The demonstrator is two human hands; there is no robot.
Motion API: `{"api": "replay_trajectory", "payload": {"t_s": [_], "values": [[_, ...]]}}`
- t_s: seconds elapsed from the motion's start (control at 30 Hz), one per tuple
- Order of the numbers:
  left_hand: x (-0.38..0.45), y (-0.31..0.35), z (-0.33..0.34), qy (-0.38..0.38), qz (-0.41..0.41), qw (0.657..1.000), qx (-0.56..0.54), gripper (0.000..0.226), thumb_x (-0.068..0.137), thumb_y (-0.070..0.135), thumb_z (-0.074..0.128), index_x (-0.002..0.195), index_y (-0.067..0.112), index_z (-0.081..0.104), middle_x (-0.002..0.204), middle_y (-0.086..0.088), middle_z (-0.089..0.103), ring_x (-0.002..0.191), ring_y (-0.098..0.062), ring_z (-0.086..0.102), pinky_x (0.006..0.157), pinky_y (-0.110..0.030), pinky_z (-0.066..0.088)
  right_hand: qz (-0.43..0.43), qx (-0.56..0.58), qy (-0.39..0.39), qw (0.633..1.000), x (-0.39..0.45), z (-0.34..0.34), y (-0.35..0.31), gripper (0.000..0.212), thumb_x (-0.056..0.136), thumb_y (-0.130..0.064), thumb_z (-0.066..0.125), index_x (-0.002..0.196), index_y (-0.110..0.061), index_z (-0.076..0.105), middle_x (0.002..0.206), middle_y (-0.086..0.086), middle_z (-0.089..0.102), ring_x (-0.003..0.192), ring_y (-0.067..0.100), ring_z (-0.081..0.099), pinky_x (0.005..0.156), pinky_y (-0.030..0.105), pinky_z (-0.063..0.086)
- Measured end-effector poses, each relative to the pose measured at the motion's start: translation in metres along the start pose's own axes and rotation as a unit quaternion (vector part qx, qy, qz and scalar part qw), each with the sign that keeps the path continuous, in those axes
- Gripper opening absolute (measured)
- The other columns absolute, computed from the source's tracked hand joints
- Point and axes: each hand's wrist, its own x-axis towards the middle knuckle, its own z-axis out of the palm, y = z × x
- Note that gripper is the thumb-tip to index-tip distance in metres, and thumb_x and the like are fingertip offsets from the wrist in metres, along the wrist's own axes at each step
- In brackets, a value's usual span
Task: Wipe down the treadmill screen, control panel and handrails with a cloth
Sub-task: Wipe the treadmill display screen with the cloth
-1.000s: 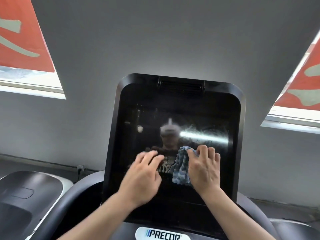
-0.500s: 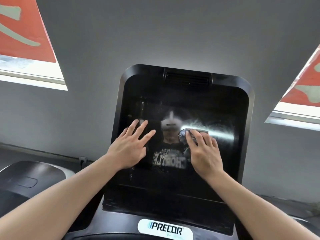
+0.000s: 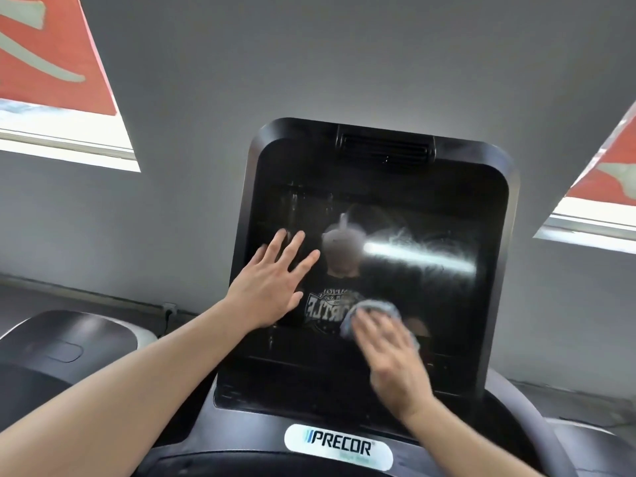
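Since half a second ago, the right hand [image 3: 392, 359] has slid down from the middle of the screen [image 3: 430, 304] to its lower part, taking the cloth [image 3: 373, 309] with it. Its fingers look straight and lie flat on top of the blue-grey cloth, pressing it on the glass, but this hand is blurry. Only the top and side of the cloth peek out past the fingers. The left hand [image 3: 272, 287] has stayed near the left edge of the screen, with its fingers spread wide and flat on the glass, holding nothing. That screen is dark and shiny. A bright streak of light [image 3: 420, 258] runs across its right half, with thin smear marks around it. A person in a dark shirt shows as a reflection in the glass between the two hands. A slotted vent [image 3: 385, 151] sits in the middle of the top edge of the black frame. Below the bottom edge is a white badge [image 3: 339, 446] that reads PRECOR. Another grey machine [image 3: 65, 346] stands to the left, well apart from the hands. Behind everything is a grey wall [image 3: 309, 63] with a red and white banner [image 3: 44, 53] at the top left and another red banner [image 3: 609, 166] at the right. Both arms cover part of the lower panel.
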Motion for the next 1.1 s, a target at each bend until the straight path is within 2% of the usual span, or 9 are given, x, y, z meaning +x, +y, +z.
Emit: {"api": "replay_trajectory", "payload": {"t_s": [0.1, 0.23, 0.3, 0.4, 0.47, 0.67, 0.87, 1.0, 1.1], "values": [[0.0, -0.003, -0.002, -0.002, 0.006, 1.0, 0.001, 0.087, 0.103, 0.052, 0.05, 0.165, 0.035, -0.008, 0.172, -0.006, -0.02, 0.158, -0.036, -0.02, 0.128, -0.055, 0.018, -0.117, 0.003, -0.086, 0.989, -0.029, -0.003, -0.002, 0.056, 0.096, -0.015, 0.044, 0.151, -0.014, 0.057, 0.16, -0.001, 0.049, 0.148, 0.022, 0.046, 0.119, 0.044, 0.035], [0.0, -0.002, 0.0, -0.003, 0.006, 1.0, 0.006, 0.087, 0.103, 0.051, 0.051, 0.165, 0.033, -0.008, 0.172, -0.008, -0.019, 0.158, -0.038, -0.019, 0.127, -0.056, 0.019, 0.025, -0.006, -0.028, 0.999, -0.014, -0.025, 0.037, 0.058, 0.092, -0.006, 0.043, 0.149, -0.011, 0.058, 0.158, 0.002, 0.051, 0.143, 0.028, 0.052, 0.121, 0.047, 0.037], [0.0, -0.001, 0.0, 0.003, 0.005, 1.0, 0.009, 0.087, 0.104, 0.05, 0.051, 0.165, 0.032, -0.007, 0.172, -0.008, -0.02, 0.157, -0.039, -0.019, 0.128, -0.056, 0.017, 0.078, -0.002, 0.005, 0.997, -0.023, -0.011, 0.013, 0.06, 0.09, -0.003, 0.044, 0.148, -0.008, 0.059, 0.159, 0.006, 0.05, 0.145, 0.031, 0.049, 0.12, 0.052, 0.037], [0.001, -0.001, 0.001, 0.006, 0.007, 1.0, 0.007, 0.087, 0.103, 0.049, 0.054, 0.166, 0.032, -0.005, 0.173, -0.007, -0.018, 0.158, -0.039, -0.018, 0.128, -0.056, 0.017, -0.036, 0.018, -0.044, 0.998, -0.035, 0.018, -0.046, 0.057, 0.093, -0.009, 0.045, 0.148, -0.011, 0.059, 0.162, 0.003, 0.046, 0.149, 0.028, 0.045, 0.123, 0.047, 0.028], [0.001, -0.002, 0.002, 0.007, 0.009, 1.0, 0.01, 0.088, 0.103, 0.049, 0.055, 0.166, 0.033, -0.005, 0.173, -0.007, -0.017, 0.158, -0.039, -0.017, 0.127, -0.056, 0.019, -0.092, 0.016, -0.087, 0.992, -0.032, 0.017, -0.047, 0.055, 0.098, -0.015, 0.044, 0.151, -0.014, 0.056, 0.162, -0.001, 0.047, 0.151, 0.022, 0.042, 0.126, 0.042, 0.025], [0.001, -0.002, 0.002, 0.01, 0.014, 1.0, 0.01, 0.088, 0.104, 0.049, 0.054, 0.165, 0.031, -0.006, 0.172, -0.009, -0.018, 0.157, -0.04, -0.017, 0.128, -0.056, 0.018, 0.006, -0.004, -0.06, 0.998, -0.064, 0.006, -0.023, 0.066, 0.089, 0.0, 0.042, 0.153, -0.011, 0.052, 0.165, 0.003, 0.042, 0.157, 0.023, 0.03, 0.122, 0.047, 0.031], [0.0, -0.004, 0.003, 0.013, 0.014, 1.0, 0.008, 0.089, 0.103, 0.048, 0.056, 0.166, 0.031, -0.004, 0.173, -0.009, -0.016, 0.158, -0.04, -0.015, 0.127, -0.057, 0.02, -0.059, 0.011, -0.09, 0.994, -0.034, 0.006, -0.032, 0.058, 0.094, -0.009, 0.044, 0.15, -0.013, 0.057, 0.162, -0.001, 0.047, 0.149, 0.022, 0.046, 0.121, 0.043, 0.033], [0.001, -0.004, 0.005, 0.018, 0.016, 1.0, 0.003, 0.087, 0.103, 0.048, 0.055, 0.166, 0.03, -0.004, 0.173, -0.009, -0.016, 0.157, -0.041, -0.016, 0.127, -0.058, 0.019, 0.065, 0.016, -0.029, 0.997, -0.073, 0.0, -0.019, 0.069, 0.085, 0.004, 0.039, 0.151, -0.009, 0.054, 0.163, 0.004, 0.043, 0.152, 0.026, 0.039, 0.118, 0.05, 0.035], [0.001, -0.004, 0.006, 0.016, 0.017, 1.0, 0.002, 0.087, 0.104, 0.047, 0.054, 0.166, 0.031, -0.005, 0.172, -0.008, -0.018, 0.157, -0.041, -0.017, 0.127, -0.058, 0.018, -0.007, 0.033, -0.06, 0.998, -0.066, 0.022, -0.056, 0.061, 0.091, -0.004, 0.044, 0.15, -0.01, 0.057, 0.162, 0.004, 0.046, 0.153, 0.027, 0.037, 0.121, 0.049, 0.032]]}}
